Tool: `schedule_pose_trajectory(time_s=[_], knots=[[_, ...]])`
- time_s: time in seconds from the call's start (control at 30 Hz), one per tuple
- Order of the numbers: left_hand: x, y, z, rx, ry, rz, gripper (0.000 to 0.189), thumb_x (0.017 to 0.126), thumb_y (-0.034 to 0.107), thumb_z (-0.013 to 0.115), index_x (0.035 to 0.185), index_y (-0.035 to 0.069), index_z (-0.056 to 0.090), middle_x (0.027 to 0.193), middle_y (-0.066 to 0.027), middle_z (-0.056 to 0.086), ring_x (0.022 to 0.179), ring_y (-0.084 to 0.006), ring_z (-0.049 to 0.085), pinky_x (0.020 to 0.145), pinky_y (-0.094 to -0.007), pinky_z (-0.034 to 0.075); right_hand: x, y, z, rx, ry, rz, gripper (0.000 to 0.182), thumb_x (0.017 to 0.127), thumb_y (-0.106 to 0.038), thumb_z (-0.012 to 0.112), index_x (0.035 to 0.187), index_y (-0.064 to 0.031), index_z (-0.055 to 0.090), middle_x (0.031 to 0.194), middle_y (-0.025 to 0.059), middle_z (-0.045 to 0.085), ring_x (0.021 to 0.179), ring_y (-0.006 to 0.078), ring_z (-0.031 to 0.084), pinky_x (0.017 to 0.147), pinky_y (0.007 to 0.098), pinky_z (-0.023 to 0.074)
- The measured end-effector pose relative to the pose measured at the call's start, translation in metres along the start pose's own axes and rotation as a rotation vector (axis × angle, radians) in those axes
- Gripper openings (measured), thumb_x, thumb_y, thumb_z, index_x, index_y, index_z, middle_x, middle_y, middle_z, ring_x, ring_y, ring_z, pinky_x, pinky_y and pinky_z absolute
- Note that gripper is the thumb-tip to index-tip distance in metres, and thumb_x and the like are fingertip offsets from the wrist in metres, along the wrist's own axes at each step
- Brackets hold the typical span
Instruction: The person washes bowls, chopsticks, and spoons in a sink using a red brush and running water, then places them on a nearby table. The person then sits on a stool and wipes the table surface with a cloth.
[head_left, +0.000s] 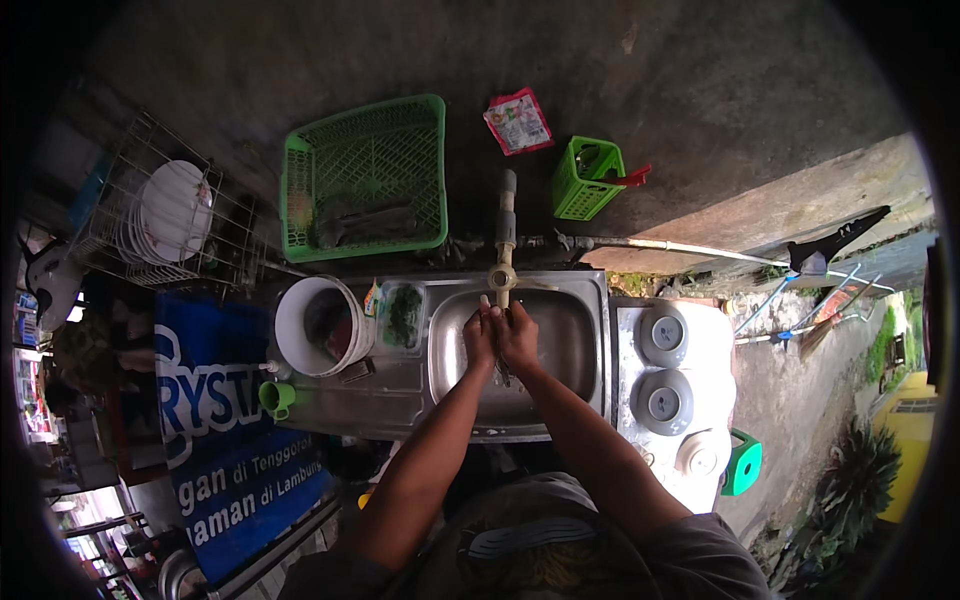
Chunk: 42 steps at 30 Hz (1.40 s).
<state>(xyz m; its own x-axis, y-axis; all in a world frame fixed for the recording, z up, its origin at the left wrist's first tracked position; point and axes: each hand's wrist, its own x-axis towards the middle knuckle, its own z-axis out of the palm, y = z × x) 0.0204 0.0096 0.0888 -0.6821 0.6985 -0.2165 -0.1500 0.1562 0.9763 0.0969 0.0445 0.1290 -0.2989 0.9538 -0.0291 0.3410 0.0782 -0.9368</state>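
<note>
Both of my hands are together under the plastic tap (501, 277), over the stainless steel sink basin (574, 337). My left hand (481, 339) has its fingers bent against my right hand (517, 334), close to the spout. Something small and dark, perhaps falling water, shows between the wrists, too unclear to name. No object is plainly seen in either hand; the palms and most fingers are hidden from above.
On the drainboard (390, 401) stand a white bucket (289, 330), a clear container (403, 319) and a green mug (277, 397). Upturned bowls (664, 401) sit at right. A green basket (367, 157) and a green cutlery holder (589, 180) are by the wall; plates (176, 210) fill a rack.
</note>
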Motion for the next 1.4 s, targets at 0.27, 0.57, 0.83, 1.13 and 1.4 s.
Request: schedule_pose_trajectory(time_s=[0.27,0.57,0.83,1.13,1.4], knots=[[-0.004,-0.025,0.003,-0.15,0.034,-0.055,0.041,0.104,0.036,0.05,0.095,0.001,0.068,0.081,-0.0033,0.068,0.078,-0.0087,0.059,0.07,-0.0292,0.049,0.002,0.006,-0.005,-0.247,-0.086,0.137,0.034,0.096,-0.031,0.056,0.085,0.0017,0.06,0.078,0.0275,0.064,0.078,0.0497,0.062,0.066,0.0549,0.0473],[0.009,-0.054,0.0,-0.112,-0.154,0.035,0.045,0.104,0.041,0.046,0.112,0.001,0.064,0.101,-0.0079,0.068,0.095,-0.0131,0.061,0.084,-0.0301,0.048,0.001,0.034,-0.002,-0.134,-0.089,0.029,0.029,0.093,-0.03,0.058,0.098,-0.0021,0.057,0.085,0.0252,0.067,0.083,0.0487,0.063,0.07,0.0561,0.048],[-0.027,0.015,0.007,-0.168,-0.165,-0.328,0.053,0.105,0.044,0.04,0.135,0.002,0.053,0.129,-0.0105,0.059,0.12,-0.0203,0.055,0.102,-0.0334,0.042,0.008,0.005,-0.006,-0.311,0.013,0.054,0.031,0.089,-0.034,0.063,0.098,-0.0045,0.058,0.084,0.0227,0.065,0.083,0.0443,0.063,0.072,0.0538,0.0498],[-0.025,0.033,-0.024,-0.069,-0.223,-0.483,0.052,0.104,0.052,0.033,0.112,0.007,0.059,0.071,-0.0037,0.058,0.057,-0.0127,0.055,0.052,-0.0295,0.045,0.014,-0.025,-0.004,-0.237,-0.255,0.055,0.029,0.09,-0.032,0.059,0.111,-0.0121,0.055,0.09,0.0221,0.068,0.086,0.0462,0.064,0.074,0.0562,0.0488],[-0.018,0.029,-0.029,-0.304,-0.497,-0.527,0.052,0.098,0.062,0.04,0.086,0.013,0.055,0.066,0.0007,0.05,0.052,-0.0128,0.048,0.052,-0.0306,0.04,0.039,-0.019,-0.016,-0.218,-0.267,-0.034,0.038,0.087,-0.03,0.065,0.114,-0.0077,0.051,0.088,0.0235,0.069,0.084,0.0467,0.065,0.074,0.0561,0.0507]])
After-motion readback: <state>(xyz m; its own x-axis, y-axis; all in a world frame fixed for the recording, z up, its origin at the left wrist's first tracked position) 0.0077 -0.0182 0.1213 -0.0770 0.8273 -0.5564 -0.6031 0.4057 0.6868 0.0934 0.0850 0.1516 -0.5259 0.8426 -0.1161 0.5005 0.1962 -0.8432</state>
